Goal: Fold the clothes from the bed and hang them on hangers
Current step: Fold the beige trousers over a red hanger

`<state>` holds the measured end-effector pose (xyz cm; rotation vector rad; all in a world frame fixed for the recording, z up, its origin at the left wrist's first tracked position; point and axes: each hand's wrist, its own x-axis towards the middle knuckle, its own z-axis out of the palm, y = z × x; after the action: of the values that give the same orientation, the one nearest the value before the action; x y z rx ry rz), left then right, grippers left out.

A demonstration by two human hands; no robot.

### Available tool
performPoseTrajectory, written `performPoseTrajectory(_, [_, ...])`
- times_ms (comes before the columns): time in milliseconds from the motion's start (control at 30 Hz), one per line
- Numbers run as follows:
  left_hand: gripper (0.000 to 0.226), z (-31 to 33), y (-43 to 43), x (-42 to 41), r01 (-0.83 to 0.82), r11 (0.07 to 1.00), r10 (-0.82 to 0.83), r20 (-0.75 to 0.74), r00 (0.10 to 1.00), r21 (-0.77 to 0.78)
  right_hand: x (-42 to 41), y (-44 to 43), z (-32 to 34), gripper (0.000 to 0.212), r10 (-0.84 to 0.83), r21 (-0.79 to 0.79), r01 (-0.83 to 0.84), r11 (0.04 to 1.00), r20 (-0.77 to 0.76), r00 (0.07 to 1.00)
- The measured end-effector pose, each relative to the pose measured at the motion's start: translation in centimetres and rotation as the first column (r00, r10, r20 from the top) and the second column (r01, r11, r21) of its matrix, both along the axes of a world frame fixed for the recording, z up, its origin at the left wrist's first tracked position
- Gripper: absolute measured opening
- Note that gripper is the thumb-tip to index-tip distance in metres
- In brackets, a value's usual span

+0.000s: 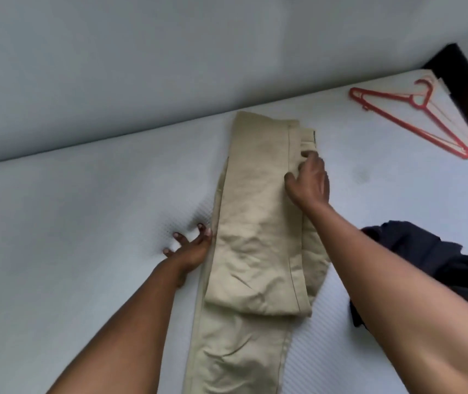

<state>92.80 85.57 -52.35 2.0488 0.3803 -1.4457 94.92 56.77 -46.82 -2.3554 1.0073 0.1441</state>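
Garment: beige fabric trousers (255, 223), folded over, flat on white bed (84, 223).
Left hand (190, 251): fingers spread, pressing bed beside trousers' edge.
Right hand (309, 180): pinching trousers' upper fold.
Far corner: red plastic hangers (409, 120).

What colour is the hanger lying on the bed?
Red; the hanger shows clearly in the head view, near the bed's far right corner.

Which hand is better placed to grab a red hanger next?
Right, probably: the right hand touches the trousers on the side facing the red hangers; the left hand lies beyond their opposite edge.
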Motion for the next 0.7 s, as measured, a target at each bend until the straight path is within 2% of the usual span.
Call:
performPoseTrajectory(133, [0.101, 0.5, 0.0, 0.2, 0.019, 1.0, -0.019, -0.018, 1.0, -0.019, -4.7, 0.9, -1.8, 0.065, -0.189, 0.155, 0.186, 0.97, 0.004, 0.982])
performPoseTrajectory(200, [0.117, -0.5, 0.5, 0.2, 0.04, 0.999, -0.041, -0.025, 0.999, -0.033, -4.5, 0.3, -1.4, 0.049, -0.182, 0.272, 0.189, 0.943, -0.052, 0.982])
performPoseTrajectory(233, [0.116, -0.7, 0.5, 0.2, 0.027, 0.999, -0.028, -0.033, 0.999, -0.037, -4.0, -0.3, -1.1, 0.039, -0.168, 0.357, 0.183, 0.916, -0.075, 0.983])
performPoseTrajectory(300, [0.101, 0.6, -0.1, 0.0, -0.006, 0.999, 0.005, -0.042, 0.999, -0.035, -2.1, -1.8, -0.1, 0.028, -0.16, 0.441, 0.171, 0.881, -0.062, 0.985])
performPoseTrajectory(367, [0.084, 0.7, -0.4, -0.1, -0.067, 0.997, 0.066, -0.028, 0.997, -0.04, 0.8, -3.6, 1.1, 0.021, -0.19, 0.371, 0.149, 0.916, 0.077, 0.979])
performPoseTrajectory(433, [0.083, 0.3, -0.3, -0.2, -0.106, 0.994, 0.106, -0.017, 0.994, -0.012, 4.0, -5.1, 2.6, 0.025, -0.221, 0.18, 0.179, 0.967, 0.252, 0.942])
performPoseTrajectory(500, [0.091, 0.0, 0.0, -0.3, -0.093, 0.996, 0.093, 0.0, 0.996, -0.01, 6.5, -6.3, 2.9, 0.015, -0.262, 0.137, 0.229, 0.964, 0.328, 0.907])
performPoseTrajectory(600, [0.118, -0.6, 0.3, -0.3, -0.066, 0.998, 0.065, -0.008, 0.998, -0.013, 6.0, -6.3, 1.4, 0.076, -0.204, 0.219, 0.152, 0.964, 0.238, 0.95])
performPoseTrajectory(667, [0.114, -0.8, 0.4, -0.4, -0.044, 0.999, 0.045, 0.002, 0.999, -0.024, 3.6, -5.1, 0.6, 0.091, -0.132, 0.206, 0.101, 0.973, 0.145, 0.981])
performPoseTrajectory(700, [0.113, -0.8, 0.4, -0.3, -0.033, 0.999, 0.033, 0.007, 0.999, -0.026, 2.3, -4.7, 0.3, 0.093, -0.149, 0.23, 0.123, 0.965, 0.1, 0.984])
